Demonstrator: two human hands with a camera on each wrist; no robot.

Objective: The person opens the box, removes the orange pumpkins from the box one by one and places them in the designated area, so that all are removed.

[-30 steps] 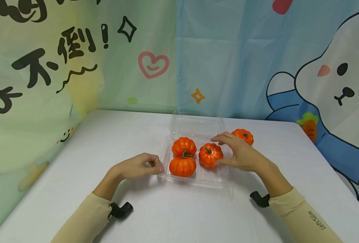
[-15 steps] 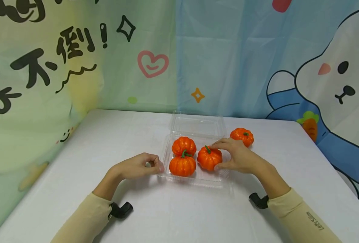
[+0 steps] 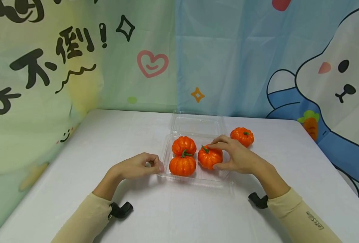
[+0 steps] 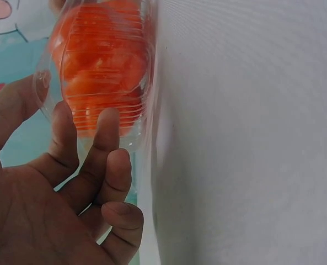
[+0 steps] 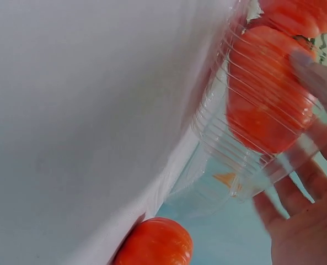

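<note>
A clear plastic clamshell box [image 3: 197,179] lies with its lid [image 3: 197,125] folded back on the table. Two small orange pumpkins, a front one [image 3: 182,166] and a rear one [image 3: 183,145], sit in its left half. My left hand [image 3: 138,166] pinches the box's front-left rim between thumb and finger. With thumb and fingers curled about its right side, my right hand [image 3: 238,157] holds a third pumpkin [image 3: 209,158] in the right half of the box. Through the ribbed clear wall, the right wrist view shows this held pumpkin [image 5: 265,94] and my thumb on it.
Another orange pumpkin [image 3: 242,136] lies on the white table [image 3: 179,216], outside the box and behind my right hand. A printed cloth backdrop [image 3: 209,57] hangs along the table's far edge and left side.
The third pumpkin has turned and shifted slightly, its stem now tilting left. My right fingers have moved in onto its top. The left hand stays at the rim.
</note>
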